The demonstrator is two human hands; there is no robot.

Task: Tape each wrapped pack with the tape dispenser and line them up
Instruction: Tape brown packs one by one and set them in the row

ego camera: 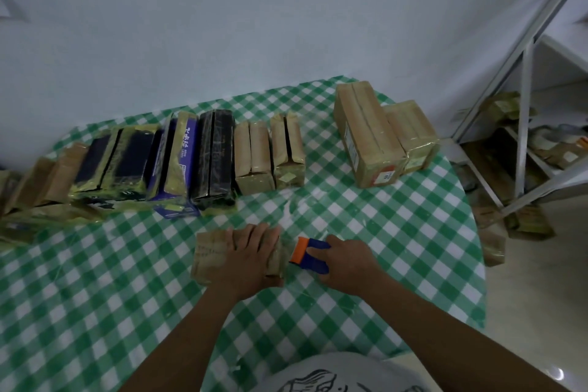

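Left hand: flat, fingers straight, palm down on the wrapped pack. The pack lies on the worktop directly in front of the person. Judged purpose: to pin the pack and its wrapping so that neither shifts under the tape.

Right hand: curled round the blue body of the tape dispenser, gripping it. The orange cutter end points at the pack's right end, just beside it or touching; contact cannot be confirmed. Judged step: tape is being laid or cut at that end. Whether a strip runs across the pack cannot be told, as the left hand covers its middle.

Beyond the hands, a row of packs stands along the far side of the worktop, side by side and touching. Yellowish tape shows on several. This appears to be the finished line, set back from the working area.

Two larger brown packs stand apart at the far right corner, touching each other; their status is undetermined.

More packs lie on the floor by a metal shelf frame on the right.
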